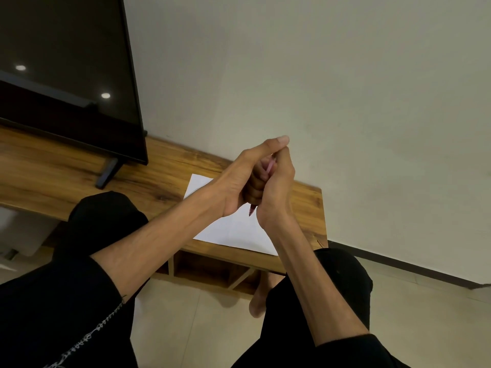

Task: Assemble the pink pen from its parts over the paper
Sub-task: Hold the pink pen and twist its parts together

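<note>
Both of my hands are clasped together above the white paper (233,229). My left hand (239,179) and my right hand (276,192) press palm to palm around the pink pen (270,167). A stretch of pink barrel shows between the fingers near the top. The pen's dark pointed tip (252,209) sticks out below the palms, just over the paper. Most of the pen is hidden by my fingers, so its joints cannot be seen.
The paper lies on a low wooden bench (79,168) against a pale wall. A black TV (66,75) on a stand foot (107,172) occupies the bench's left part. My black-clothed knees (106,221) and a bare foot (261,301) are in front, on tiled floor.
</note>
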